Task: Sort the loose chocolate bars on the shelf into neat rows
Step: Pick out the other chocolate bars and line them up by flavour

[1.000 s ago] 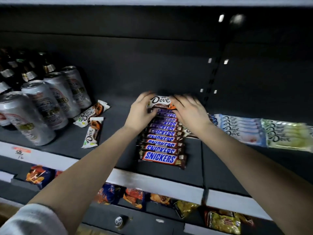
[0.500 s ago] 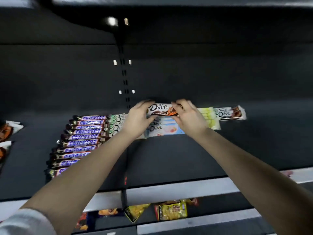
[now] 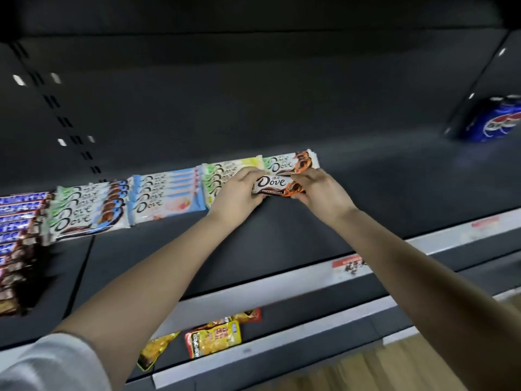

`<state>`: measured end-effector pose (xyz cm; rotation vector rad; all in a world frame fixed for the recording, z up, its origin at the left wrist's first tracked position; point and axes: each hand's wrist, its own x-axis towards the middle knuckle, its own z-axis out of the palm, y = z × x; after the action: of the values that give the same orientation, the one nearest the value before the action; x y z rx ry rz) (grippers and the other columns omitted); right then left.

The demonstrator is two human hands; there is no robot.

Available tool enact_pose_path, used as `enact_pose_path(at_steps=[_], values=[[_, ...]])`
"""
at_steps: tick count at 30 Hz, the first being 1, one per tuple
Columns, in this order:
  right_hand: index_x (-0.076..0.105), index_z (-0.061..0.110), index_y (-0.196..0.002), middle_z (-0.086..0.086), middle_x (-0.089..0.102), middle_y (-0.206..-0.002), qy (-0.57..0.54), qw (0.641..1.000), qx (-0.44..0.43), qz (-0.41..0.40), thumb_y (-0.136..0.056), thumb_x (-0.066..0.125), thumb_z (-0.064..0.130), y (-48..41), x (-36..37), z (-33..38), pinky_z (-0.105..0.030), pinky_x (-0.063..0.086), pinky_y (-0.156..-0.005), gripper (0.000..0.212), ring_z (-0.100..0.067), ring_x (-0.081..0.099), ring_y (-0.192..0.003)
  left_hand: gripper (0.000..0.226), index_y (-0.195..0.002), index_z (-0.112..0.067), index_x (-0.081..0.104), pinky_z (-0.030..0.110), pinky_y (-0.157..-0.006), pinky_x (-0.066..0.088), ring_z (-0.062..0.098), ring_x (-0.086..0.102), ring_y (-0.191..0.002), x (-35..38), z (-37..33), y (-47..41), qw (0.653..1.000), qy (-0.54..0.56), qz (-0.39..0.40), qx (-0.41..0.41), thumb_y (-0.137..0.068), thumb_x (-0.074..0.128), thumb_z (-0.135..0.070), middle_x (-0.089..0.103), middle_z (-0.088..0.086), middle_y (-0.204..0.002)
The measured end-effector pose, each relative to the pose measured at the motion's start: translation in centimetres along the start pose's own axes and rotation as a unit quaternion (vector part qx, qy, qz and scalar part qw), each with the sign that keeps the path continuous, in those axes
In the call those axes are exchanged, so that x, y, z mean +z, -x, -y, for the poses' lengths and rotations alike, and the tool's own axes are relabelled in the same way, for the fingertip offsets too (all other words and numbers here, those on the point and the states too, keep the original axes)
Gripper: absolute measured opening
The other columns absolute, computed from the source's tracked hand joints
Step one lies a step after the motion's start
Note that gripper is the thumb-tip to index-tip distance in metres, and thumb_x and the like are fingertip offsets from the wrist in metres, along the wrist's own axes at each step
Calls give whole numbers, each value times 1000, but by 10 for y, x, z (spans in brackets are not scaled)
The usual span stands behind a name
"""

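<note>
A brown and orange Dove bar (image 3: pixel 275 185) is held flat between both hands just above the dark shelf (image 3: pixel 282 235). My left hand (image 3: pixel 238 191) grips its left end and my right hand (image 3: pixel 318 190) pinches its right end. Right behind it lies a short stack of matching white and orange Dove bars (image 3: pixel 291 162). Leftwards run rows of yellow-green Dove bars (image 3: pixel 225 172), light blue Dove bars (image 3: pixel 166 196) and white-blue Dove bars (image 3: pixel 87 208). A row of Snickers bars (image 3: pixel 19 235) fills the far left.
Blue Pepsi cans (image 3: pixel 496 119) stand blurred at the far right of the shelf. The white price rail (image 3: pixel 310 277) runs along the shelf's front edge. Yellow snack packets (image 3: pixel 214 337) lie on the lower shelf. The shelf upright with slots (image 3: pixel 64 119) is at back left.
Both hands have carried the brown Dove bar rightwards, from over the Snickers row, past the blue and green rows, to in front of the orange Dove stack. The view has panned right.
</note>
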<state>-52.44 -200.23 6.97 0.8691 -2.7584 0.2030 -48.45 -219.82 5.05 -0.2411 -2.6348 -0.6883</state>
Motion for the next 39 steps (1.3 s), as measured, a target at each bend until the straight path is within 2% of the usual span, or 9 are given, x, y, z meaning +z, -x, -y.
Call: enact_pose_path(at_steps=[3,6,12,17,20,24,29,33,39], values=[[44,14,-137,-8,48,-130,1,1000,2,22,-91,55,32,7,-1,-29,-36,35,-105,51,-25,42,-121,46,-128,-17,54,32,-101,38,21,49,-116,21,-20,-7,998,-60,9,1,-83,65,-26,54,-2,-130],[41,13,-138,-8,46,-129,8,999,0,32,-90,57,29,10,0,-51,-37,37,-103,52,-25,40,-119,46,-127,-24,55,33,-97,26,23,42,-115,33,-36,-18,990,-138,-23,-2,-83,64,-37,57,-8,-127],[39,11,-138,-8,43,-130,0,1000,1,31,-94,52,20,-3,10,-64,-37,38,-100,47,-25,38,-120,46,-118,-23,62,35,-100,21,24,45,-113,48,-33,-27,986,-153,-58,-34,-78,68,-44,64,-6,-116],[38,11,-140,-8,41,-135,-38,999,22,21,-94,50,9,-18,22,-58,-36,40,-100,48,-25,37,-121,47,-124,-19,57,46,-113,17,27,33,-128,54,-28,-29,980,-160,-63,-100,-82,61,-39,49,-1,-135],[39,13,-139,-5,41,-138,-70,997,32,8,-89,54,2,-29,30,-55,-35,42,-99,53,-24,37,-123,48,-126,-20,54,47,-114,12,31,24,-133,56,-25,-31,975,-157,-59,-147,-84,58,-41,39,1,-143],[43,14,-137,-3,41,-139,-136,990,40,-20,-87,53,-5,-35,43,-54,-32,40,-103,55,-20,35,-129,46,-122,-18,55,46,-113,11,33,25,-131,58,-24,-31,970,-166,-72,-161,-82,58,-42,39,5,-142],[48,20,-134,-1,39,-142,-182,979,74,-55,-92,48,2,-34,47,-54,-33,36,-104,46,-22,28,-133,46,-122,-17,54,45,-113,9,31,28,-131,61,-22,-32,967,-187,-71,-158,-85,55,-44,41,5,-140],[49,23,-133,-1,36,-144,-193,975,95,-51,-93,49,8,-35,46,-54,-37,47,-95,42,-25,44,-121,46,-126,-18,51,46,-115,7,29,25,-134,61,-23,-33,966,-189,-65,-164,-87,53,-43,38,4,-143],[51,23,-131,0,40,-142,-188,977,87,-59,-93,52,12,-35,49,-55,-37,50,-89,40,-24,53,-113,48,-130,-16,46,44,-115,2,28,20,-137,61,-24,-33,964,-190,-59,-175,-89,51,-40,34,2,-146]])
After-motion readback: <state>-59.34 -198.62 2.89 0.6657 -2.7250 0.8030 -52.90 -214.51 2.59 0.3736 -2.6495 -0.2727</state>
